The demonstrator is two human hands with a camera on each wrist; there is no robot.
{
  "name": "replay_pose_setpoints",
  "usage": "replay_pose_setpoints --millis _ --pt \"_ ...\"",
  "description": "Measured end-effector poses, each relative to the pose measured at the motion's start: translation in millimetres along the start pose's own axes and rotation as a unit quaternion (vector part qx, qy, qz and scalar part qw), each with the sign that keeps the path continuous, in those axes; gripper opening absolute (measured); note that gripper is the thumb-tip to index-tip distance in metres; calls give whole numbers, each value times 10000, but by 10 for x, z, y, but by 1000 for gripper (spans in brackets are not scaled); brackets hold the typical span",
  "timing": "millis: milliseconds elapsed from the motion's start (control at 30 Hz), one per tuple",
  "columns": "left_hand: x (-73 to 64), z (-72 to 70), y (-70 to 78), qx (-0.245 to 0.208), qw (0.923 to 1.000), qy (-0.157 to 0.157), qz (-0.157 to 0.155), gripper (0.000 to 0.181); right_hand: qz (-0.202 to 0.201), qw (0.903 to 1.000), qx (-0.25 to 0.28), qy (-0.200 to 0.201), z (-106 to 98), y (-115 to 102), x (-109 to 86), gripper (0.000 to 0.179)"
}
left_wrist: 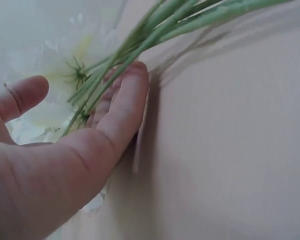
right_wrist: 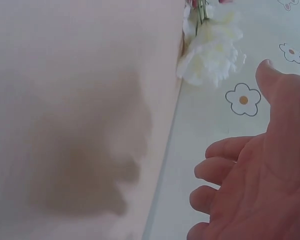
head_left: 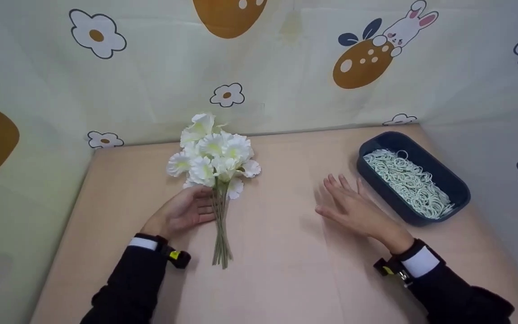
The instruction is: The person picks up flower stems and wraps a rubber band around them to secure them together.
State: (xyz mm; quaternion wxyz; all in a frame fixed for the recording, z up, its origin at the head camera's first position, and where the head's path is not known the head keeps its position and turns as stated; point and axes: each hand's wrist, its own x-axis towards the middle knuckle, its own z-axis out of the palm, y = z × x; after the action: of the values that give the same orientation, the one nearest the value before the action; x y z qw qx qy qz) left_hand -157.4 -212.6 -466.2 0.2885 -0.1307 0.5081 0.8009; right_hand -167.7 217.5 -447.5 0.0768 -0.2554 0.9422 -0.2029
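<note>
Touching one ruffled white bouquet (head_left: 214, 153) by its slim stems (head_left: 221, 229) over the counter (head_left: 281, 279) with a loosely extended left hand (head_left: 189, 210), and holding the right hand (head_left: 359, 215) spread near one rounded tub (head_left: 432, 165) of many thin rings (head_left: 407, 184).

A broad, pale peach surface (head_left: 281, 252), and look, a dark oblong tub (head_left: 436, 171) sits slantwise on it toward the far right corner! Whether the stems (head_left: 221, 225) of the white flowers (head_left: 214, 155) touch it, I can't tell.

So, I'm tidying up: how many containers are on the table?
1: the dark tub on the right of the table, near the right hand, holding pale rings.
</note>
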Motion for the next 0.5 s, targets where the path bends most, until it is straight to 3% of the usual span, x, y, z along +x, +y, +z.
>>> replay_pose_setpoints --millis 267,500 --pt "230 323 -115 -780 9968 137 129 41 -28 9979 473 -433 170 -202 174 91" --pt "414 648 -208 -1750 9828 298 502 38 68 9892 986 -1084 221 -547 302 100"
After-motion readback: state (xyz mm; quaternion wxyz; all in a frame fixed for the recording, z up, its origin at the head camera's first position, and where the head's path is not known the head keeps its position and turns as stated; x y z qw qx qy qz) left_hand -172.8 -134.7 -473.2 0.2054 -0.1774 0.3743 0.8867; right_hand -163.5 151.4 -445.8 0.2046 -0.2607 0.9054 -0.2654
